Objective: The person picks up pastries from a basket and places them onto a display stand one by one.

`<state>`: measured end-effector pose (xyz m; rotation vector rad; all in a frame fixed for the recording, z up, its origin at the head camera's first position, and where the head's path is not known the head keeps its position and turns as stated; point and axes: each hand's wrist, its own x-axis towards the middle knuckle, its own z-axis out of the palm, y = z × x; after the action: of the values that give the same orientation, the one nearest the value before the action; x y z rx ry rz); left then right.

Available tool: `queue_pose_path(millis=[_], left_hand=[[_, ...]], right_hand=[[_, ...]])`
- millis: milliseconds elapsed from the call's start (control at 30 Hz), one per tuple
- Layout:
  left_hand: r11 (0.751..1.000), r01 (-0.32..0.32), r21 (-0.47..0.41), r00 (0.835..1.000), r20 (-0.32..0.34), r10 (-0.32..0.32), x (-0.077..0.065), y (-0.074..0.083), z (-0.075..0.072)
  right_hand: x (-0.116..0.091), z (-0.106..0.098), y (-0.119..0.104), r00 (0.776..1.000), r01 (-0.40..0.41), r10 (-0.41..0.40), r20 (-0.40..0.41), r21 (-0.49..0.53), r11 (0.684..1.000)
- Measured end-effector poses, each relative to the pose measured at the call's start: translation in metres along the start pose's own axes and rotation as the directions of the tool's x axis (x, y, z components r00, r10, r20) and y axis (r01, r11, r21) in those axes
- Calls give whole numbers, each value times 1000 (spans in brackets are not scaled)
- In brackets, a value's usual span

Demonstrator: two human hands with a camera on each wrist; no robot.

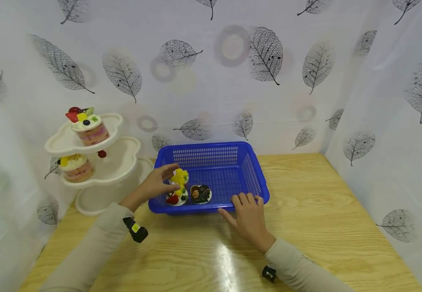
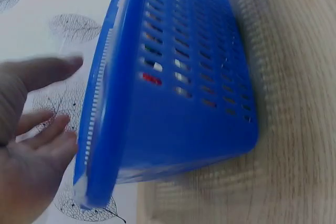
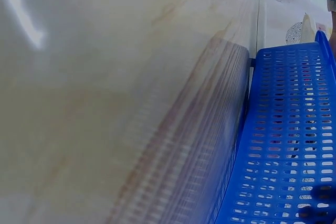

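Observation:
Over the left end of the blue plastic basket hovers my left hand, thumb and fingers apart and nothing held. Below and beside it in the basket stand a yellow-fruit-topped dessert cup and a strawberry-topped dessert cup, both partly hidden by the hand. A dark-topped dessert cup is just to their right. My right hand grips the basket's front rim near the right corner, fingers bent over it. In the left wrist view, the left hand is beside the basket's rim.
A white tiered stand with scalloped trays is at the left. One layered dessert cup sits on its top tray, another on the middle tray, near a small red fruit. A leaf-patterned curtain backs the wooden table.

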<state>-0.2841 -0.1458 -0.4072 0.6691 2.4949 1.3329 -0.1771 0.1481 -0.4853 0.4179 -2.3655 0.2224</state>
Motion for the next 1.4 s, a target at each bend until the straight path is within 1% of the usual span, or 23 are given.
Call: queue_pose_path(millis=[67, 133, 267, 367, 500, 600, 700, 800, 867, 967, 1100, 1233, 1400], left_hand=[[997, 69, 21, 996, -54, -68, -1, 0, -3], [990, 135, 43, 986, -100, -130, 0, 0, -3], [970, 207, 131, 969, -163, -185, 8, 2, 3], [953, 239, 188, 958, -208, -200, 14, 2, 10], [939, 293, 179, 935, -256, -243, 21, 1, 22], [932, 332, 143, 916, -284, -283, 24, -3, 30], [925, 356, 131, 901, -312, -303, 25, -10, 34], [922, 367, 126, 893, -326, -312, 26, -14, 36], [921, 371, 121, 891, -327, -316, 27, -15, 37], [920, 379, 97, 889, -313, -333, 29, -14, 36], [913, 403, 69, 885, -285, -369, 33, -12, 35], [903, 423, 76, 880, -273, -389, 37, -9, 36], [897, 430, 100, 875, -292, -387, 43, -5, 39]], right_hand=[[0, 0, 0, 1000, 2, -2, -2, -1, 1000], [0, 0, 0, 1000, 4, -4, -3, -3, 1000], [0, 0, 1, 1000, 4, -4, -2, -1, 1000], [1, 1, 1, 1000, 5, -5, -3, 2, 1000], [1, 1, 1, 1000, 2, -2, -7, 1, 1000], [0, 2, 0, 1000, 3, -3, -7, -3, 1000], [0, 3, -2, 1000, 7, -7, -5, -5, 1000], [0, 3, -4, 1000, 7, -7, -2, -1, 1000], [0, 3, -4, 1000, 6, -6, -5, 2, 1000], [-1, 2, -3, 1000, 3, -3, -6, 2, 1000], [0, 1, -3, 1000, 2, -2, -4, -1, 1000], [0, 0, -3, 1000, -4, 4, 3, -1, 1000], [1, 1, -1, 1000, 4, -4, -21, 8, 1000]])
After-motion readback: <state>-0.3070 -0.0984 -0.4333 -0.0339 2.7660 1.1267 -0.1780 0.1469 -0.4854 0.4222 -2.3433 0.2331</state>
